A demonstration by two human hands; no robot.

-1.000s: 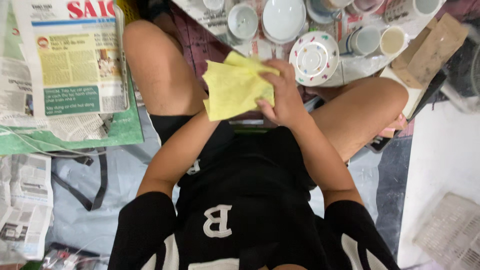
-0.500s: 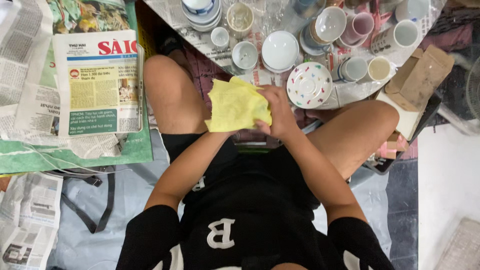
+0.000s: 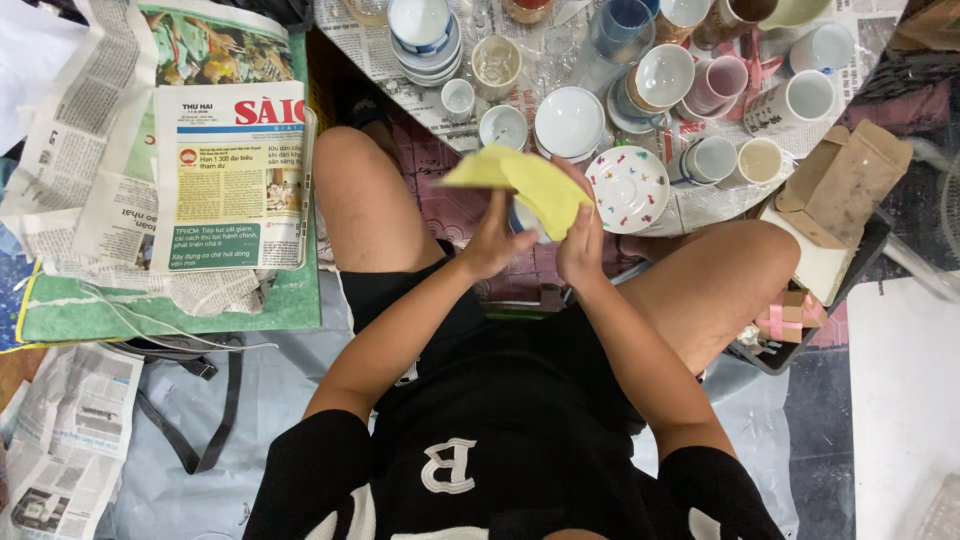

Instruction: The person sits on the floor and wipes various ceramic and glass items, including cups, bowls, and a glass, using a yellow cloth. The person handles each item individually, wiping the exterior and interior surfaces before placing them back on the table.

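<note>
Both my hands are raised over my lap, between my bare knees. My left hand [image 3: 492, 243] pinches the near side of a folded yellow cloth [image 3: 535, 182]. My right hand [image 3: 582, 243] grips the cloth's right part, fingers wrapped under it. A small pale-blue piece [image 3: 519, 217] shows between the hands under the cloth; I cannot tell what it is. Just beyond the cloth, a white saucer with coloured dots [image 3: 628, 188] lies on newspaper.
Several cups, bowls and saucers stand on newspaper ahead, among them a white bowl [image 3: 568, 122] and a stack of blue-rimmed bowls [image 3: 424, 35]. A pile of newspapers [image 3: 225, 180] lies left. A brown cardboard box [image 3: 838, 195] sits right, and a grey sheet [image 3: 280, 375] covers the floor.
The yellow cloth was pressed flat under my right hand. Now my hands have come apart and the cloth is lifted and folded between them. The view has tilted toward the crockery.
</note>
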